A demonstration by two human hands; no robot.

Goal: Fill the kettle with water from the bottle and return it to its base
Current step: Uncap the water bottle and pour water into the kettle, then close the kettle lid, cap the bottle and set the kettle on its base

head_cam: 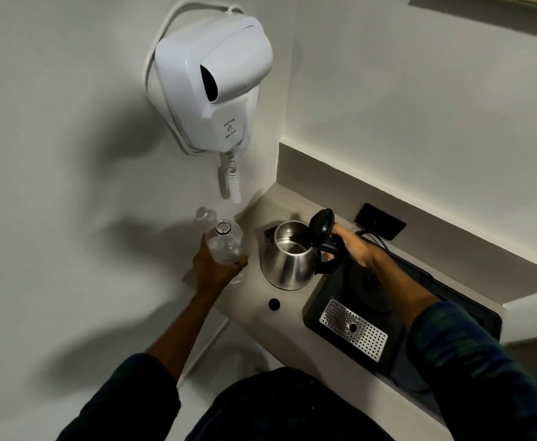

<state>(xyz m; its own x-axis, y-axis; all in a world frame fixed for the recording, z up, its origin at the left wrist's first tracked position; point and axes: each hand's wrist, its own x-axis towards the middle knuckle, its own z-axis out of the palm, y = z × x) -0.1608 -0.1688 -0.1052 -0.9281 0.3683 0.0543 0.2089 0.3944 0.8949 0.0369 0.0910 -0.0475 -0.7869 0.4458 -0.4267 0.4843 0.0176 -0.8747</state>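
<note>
A steel kettle (288, 261) stands on the pale counter (296, 329) with its black lid (322, 225) flipped up. My right hand (354, 246) grips its black handle. Left of the kettle, my left hand (214, 270) holds a clear plastic bottle (225, 241) upright, its cap off and its mouth open. The round black kettle base (367, 283) sits on a black tray (327, 305) to the right, partly hidden by my right forearm. A small black cap (274, 303) lies on the counter in front of the kettle.
A white wall-hung hair dryer (210, 78) with a coiled cord hangs above the bottle. A perforated metal drip grate (353, 329) sits in the tray's near end. A black wall socket (379, 220) with a cable sits behind the kettle. Walls close the corner.
</note>
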